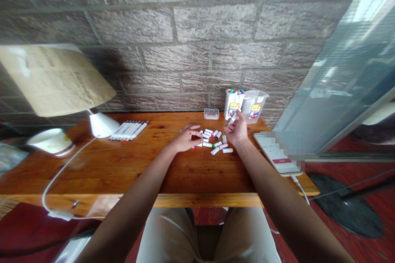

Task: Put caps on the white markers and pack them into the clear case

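Note:
A loose pile of white marker caps (207, 144) with coloured ends lies on the wooden table (132, 172). My left hand (185, 139) reaches over the left edge of this pile, its fingers apart and their tips close to the caps; whether they touch is unclear. Just right of the pile, my right hand (238, 130) is raised and pinches a small white marker cap (231, 120) with a greyish end. Behind that hand stands a clear box of markers (233, 100) with many-coloured ends. Beside it is a second clear plastic box (254, 107).
A small clear lid (211, 114) sits near the wall. Several markers (128, 130) lie in a row at left, beside a lamp (103, 124) and a paper cup (52, 141). A phone (277, 154) with a cable lies at the right edge. A brick wall (191, 61) stands behind.

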`<state>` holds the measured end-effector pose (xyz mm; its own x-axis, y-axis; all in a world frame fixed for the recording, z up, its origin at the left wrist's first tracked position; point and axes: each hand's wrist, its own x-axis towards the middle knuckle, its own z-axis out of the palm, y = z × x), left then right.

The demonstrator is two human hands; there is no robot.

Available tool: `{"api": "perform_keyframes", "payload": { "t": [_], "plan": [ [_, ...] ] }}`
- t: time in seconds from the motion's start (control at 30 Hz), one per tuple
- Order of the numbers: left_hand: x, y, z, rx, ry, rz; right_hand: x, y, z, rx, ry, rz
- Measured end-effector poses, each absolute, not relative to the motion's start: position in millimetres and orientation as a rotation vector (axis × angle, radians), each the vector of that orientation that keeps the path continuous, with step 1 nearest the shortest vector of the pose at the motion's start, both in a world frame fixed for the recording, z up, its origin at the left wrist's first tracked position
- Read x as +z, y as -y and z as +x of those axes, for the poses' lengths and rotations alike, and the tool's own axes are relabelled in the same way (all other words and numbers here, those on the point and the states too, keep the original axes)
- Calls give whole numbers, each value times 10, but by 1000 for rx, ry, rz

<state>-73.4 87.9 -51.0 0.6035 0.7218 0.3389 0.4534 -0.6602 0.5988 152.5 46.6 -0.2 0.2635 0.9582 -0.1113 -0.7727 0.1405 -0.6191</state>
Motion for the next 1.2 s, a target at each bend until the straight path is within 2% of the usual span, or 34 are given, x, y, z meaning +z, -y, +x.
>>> {"api": "perform_keyframes", "payload": {
  "t": [0.93,1.2],
  "plan": [
    [-506,-885,-717,761,-969,2118,-12,-466,1497,1270,397,-659],
    [-477,-864,-737,849,-1027,2110,-21,-480,1507,1276,372,-649]
  ]
}}
